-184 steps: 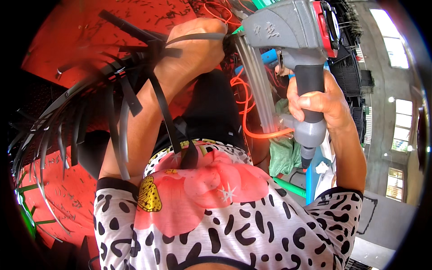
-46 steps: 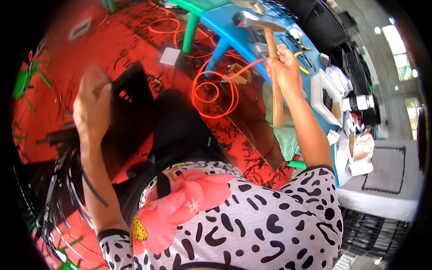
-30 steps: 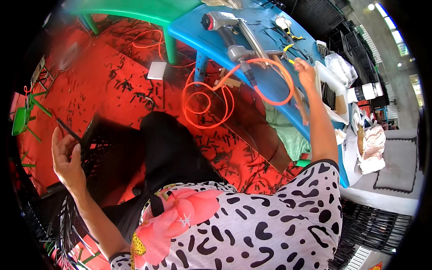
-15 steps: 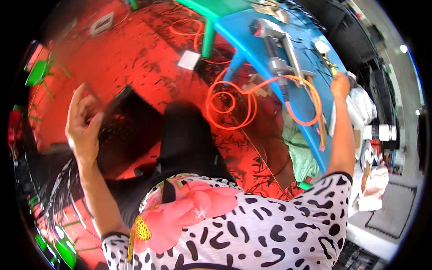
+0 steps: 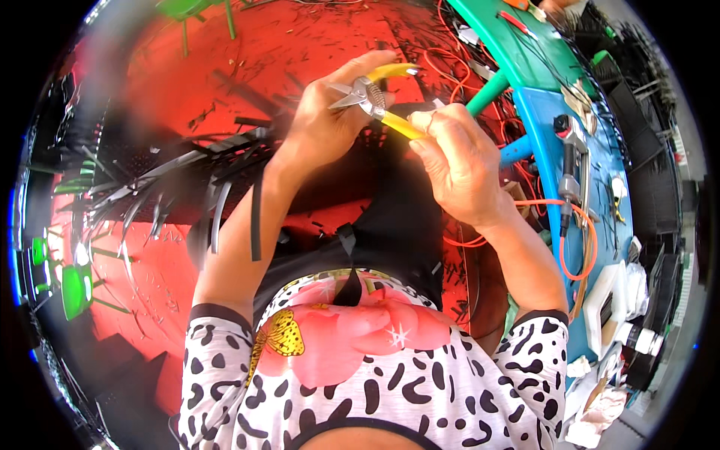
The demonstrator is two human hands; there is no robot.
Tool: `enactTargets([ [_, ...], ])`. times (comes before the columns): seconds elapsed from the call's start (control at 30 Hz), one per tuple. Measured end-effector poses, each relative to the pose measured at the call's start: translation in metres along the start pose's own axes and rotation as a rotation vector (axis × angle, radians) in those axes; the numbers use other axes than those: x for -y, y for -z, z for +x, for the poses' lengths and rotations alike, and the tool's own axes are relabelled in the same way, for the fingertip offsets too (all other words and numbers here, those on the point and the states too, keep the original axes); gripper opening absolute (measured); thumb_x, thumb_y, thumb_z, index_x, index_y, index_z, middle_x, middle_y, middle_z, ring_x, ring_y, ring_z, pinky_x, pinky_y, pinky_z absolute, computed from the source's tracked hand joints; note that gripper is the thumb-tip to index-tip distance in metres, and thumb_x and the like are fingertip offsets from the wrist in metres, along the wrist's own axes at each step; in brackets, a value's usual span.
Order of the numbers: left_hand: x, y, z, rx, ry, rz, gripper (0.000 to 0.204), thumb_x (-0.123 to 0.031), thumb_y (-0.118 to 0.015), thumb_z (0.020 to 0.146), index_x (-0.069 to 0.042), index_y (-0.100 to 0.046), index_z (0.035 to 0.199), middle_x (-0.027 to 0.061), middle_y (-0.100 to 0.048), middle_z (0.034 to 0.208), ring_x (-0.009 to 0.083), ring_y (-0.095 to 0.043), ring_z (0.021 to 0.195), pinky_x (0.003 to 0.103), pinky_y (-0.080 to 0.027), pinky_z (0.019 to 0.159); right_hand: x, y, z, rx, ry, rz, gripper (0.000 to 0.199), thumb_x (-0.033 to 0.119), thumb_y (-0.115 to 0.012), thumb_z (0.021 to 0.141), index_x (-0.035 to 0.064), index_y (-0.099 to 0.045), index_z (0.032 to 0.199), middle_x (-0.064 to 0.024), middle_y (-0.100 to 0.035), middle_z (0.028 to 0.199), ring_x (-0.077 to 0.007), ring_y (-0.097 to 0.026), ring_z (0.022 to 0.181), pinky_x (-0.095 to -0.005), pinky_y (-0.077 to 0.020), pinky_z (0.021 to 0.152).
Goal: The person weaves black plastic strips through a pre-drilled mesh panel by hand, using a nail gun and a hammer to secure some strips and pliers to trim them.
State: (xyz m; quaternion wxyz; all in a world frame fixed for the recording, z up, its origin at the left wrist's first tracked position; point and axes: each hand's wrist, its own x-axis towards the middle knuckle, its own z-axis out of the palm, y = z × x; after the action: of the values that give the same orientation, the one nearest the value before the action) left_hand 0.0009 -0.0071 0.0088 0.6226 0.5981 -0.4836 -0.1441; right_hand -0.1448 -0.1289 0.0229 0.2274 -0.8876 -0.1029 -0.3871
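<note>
Yellow-handled pruning shears (image 5: 366, 94) are held up in front of me, handles spread and the coil spring showing. My right hand (image 5: 461, 161) pinches the end of the lower handle. At the blade side, my left hand (image 5: 322, 124) closes round the shears, its index finger along the upper handle and the blades lying against the palm. Beneath my left wrist is a dark woven piece (image 5: 315, 176) of black strips, partly hidden by my arm. Loose black strips (image 5: 256, 217) stick out from it across my left forearm.
To the right, a blue table (image 5: 536, 112) carries a grey power tool (image 5: 570, 165) with an orange hose (image 5: 581, 274). A green table (image 5: 517, 49) adjoins it, with red-handled pliers (image 5: 517, 24). Strip scraps litter the red floor (image 5: 300, 37). Green stools (image 5: 75, 289) stand left.
My right hand has come from the blue table to the middle, with the pruning shears. My left hand, open before, has moved right and closed on them. The view has swung left.
</note>
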Motion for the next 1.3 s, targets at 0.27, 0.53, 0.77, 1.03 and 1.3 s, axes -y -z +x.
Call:
enactTargets([
  [0.27,0.015,0.014,-0.004,0.101,-0.141,0.027,0.027,-0.016,-0.058,0.087,0.001,-0.058,0.109,0.0090,-0.060,0.102,0.0135,-0.056,0.091,0.026,-0.046,0.079,-0.016,0.010,0.034,0.333,-0.099,-0.062,0.089,0.022,-0.080,0.059,-0.0004,-0.034,0.132,-0.0184,-0.043,0.130,-0.0340,-0.047,0.116,-0.0384,-0.0395,0.095],
  [0.53,0.010,0.011,-0.005,0.128,-0.190,0.134,0.028,-0.016,-0.058,0.086,0.002,-0.060,0.107,0.0116,-0.059,0.102,0.0193,-0.059,0.091,0.028,-0.047,0.077,-0.046,0.014,0.033,0.554,-0.240,0.440,0.106,0.023,-0.079,0.062,0.0045,-0.013,0.142,-0.0117,-0.026,0.145,-0.0279,-0.046,0.120,-0.0385,-0.0409,0.093],
  [0.77,0.000,0.010,-0.006,0.088,-0.077,0.117,0.027,0.002,-0.057,0.080,0.000,-0.060,0.107,0.0075,-0.060,0.103,0.0134,-0.057,0.091,0.025,-0.046,0.077,-0.050,-0.003,0.038,0.447,-0.208,0.397,0.098,0.020,-0.078,0.061,0.0071,-0.022,0.140,-0.0140,-0.055,0.116,-0.0267,-0.060,0.093,-0.0360,-0.0436,0.088],
  [1.03,-0.004,0.013,-0.012,-0.024,0.020,0.211,0.028,0.004,-0.055,0.077,-0.003,-0.062,0.104,0.0044,-0.063,0.095,0.0111,-0.059,0.086,0.023,-0.046,0.075,-0.060,0.051,0.011,0.459,-0.091,-0.579,0.058,0.040,-0.077,0.060,0.0064,-0.061,0.104,-0.0106,-0.056,0.082,-0.0266,-0.056,0.077,-0.0374,-0.0433,0.069],
  [1.3,-0.007,0.011,-0.012,-0.003,-0.019,0.209,0.030,0.005,-0.055,0.075,-0.003,-0.063,0.102,0.0039,-0.063,0.094,0.0113,-0.059,0.085,0.023,-0.046,0.074,-0.051,0.046,0.030,0.560,-0.038,-0.527,0.052,0.045,-0.078,0.056,0.0100,-0.064,0.092,-0.0087,-0.053,0.072,-0.0261,-0.055,0.072,-0.0386,-0.0404,0.065],
])
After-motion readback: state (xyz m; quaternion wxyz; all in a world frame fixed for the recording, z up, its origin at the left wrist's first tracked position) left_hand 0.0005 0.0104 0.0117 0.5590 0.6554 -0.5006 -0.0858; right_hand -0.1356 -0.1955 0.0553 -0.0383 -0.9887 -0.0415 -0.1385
